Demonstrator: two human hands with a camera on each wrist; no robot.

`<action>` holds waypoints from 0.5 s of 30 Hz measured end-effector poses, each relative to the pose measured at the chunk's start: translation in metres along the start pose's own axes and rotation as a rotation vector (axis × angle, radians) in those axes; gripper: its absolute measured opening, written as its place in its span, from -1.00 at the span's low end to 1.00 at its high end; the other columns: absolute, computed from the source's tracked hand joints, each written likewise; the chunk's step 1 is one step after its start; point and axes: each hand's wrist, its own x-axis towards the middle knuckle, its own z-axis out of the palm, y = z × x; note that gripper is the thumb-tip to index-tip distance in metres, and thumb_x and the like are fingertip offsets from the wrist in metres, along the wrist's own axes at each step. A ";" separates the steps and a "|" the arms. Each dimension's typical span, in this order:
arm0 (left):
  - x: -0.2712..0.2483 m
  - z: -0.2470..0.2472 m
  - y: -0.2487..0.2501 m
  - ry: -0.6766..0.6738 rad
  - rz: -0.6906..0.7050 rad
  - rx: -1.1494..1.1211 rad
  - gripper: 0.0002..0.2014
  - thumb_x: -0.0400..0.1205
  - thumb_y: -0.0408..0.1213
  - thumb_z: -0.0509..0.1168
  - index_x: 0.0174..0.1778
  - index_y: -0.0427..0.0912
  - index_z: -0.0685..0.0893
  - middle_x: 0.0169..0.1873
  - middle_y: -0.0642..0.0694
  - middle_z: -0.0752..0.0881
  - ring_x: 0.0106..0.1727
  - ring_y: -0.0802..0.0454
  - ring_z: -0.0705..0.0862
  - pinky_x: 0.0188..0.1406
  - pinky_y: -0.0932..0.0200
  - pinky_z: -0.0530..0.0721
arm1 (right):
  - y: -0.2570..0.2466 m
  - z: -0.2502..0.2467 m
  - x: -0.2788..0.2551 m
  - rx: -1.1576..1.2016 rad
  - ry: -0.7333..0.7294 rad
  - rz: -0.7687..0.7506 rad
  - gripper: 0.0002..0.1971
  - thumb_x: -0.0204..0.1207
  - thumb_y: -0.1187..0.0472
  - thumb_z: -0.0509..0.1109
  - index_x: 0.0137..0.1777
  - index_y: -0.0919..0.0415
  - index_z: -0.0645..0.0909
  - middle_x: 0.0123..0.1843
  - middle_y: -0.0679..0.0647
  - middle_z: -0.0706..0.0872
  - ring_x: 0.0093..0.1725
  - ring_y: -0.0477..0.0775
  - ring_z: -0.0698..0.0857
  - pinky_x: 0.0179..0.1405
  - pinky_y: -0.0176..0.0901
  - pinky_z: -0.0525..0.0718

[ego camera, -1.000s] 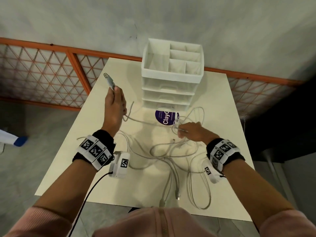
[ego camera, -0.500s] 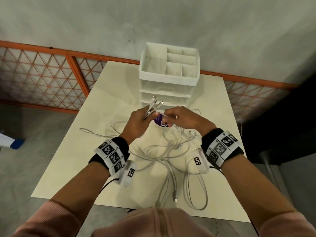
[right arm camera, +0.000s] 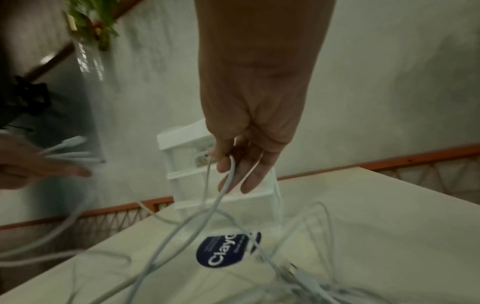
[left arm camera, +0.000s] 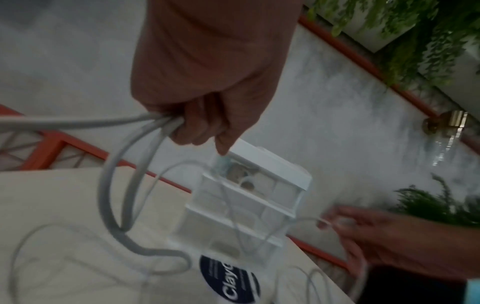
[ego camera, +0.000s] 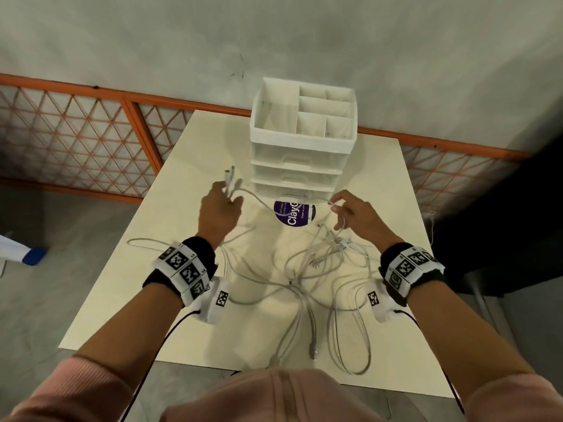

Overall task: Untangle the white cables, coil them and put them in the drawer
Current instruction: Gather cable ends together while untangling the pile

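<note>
Several white cables point(ego camera: 316, 269) lie tangled on the cream table point(ego camera: 189, 166). My left hand point(ego camera: 221, 205) is raised left of the drawer unit and grips a few cable ends point(ego camera: 230, 178), whose plugs stick up past the fingers; the left wrist view shows the strands point(left arm camera: 124, 185) bunched in its curled fingers point(left arm camera: 197, 127). My right hand point(ego camera: 350, 210) pinches one thin cable point(right arm camera: 228, 181) between thumb and fingers, with the strand running across to the left hand. The white drawer unit point(ego camera: 301, 153) stands at the back with its drawers closed.
A purple round sticker point(ego camera: 294, 213) marks the table in front of the drawer unit. Cable loops point(ego camera: 350, 339) reach the near table edge. An orange lattice railing point(ego camera: 91, 132) runs behind the table below a grey wall. Green plants point(left arm camera: 428, 30) hang nearby.
The hands, together in front of the drawers half a second ago, have drawn apart. The left went left with the cable ends, the right went right, stretching a strand between them.
</note>
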 end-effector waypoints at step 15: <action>-0.010 0.000 0.032 0.197 0.273 -0.327 -0.73 0.72 -0.18 0.18 0.10 -0.34 0.59 -0.49 0.02 0.53 -0.52 0.30 0.51 -0.54 0.51 0.39 | -0.007 0.016 -0.006 -0.129 -0.350 -0.001 -0.87 0.60 0.21 0.32 -0.19 0.10 0.61 -0.30 0.05 0.69 -0.28 0.01 0.65 -0.21 -0.24 0.55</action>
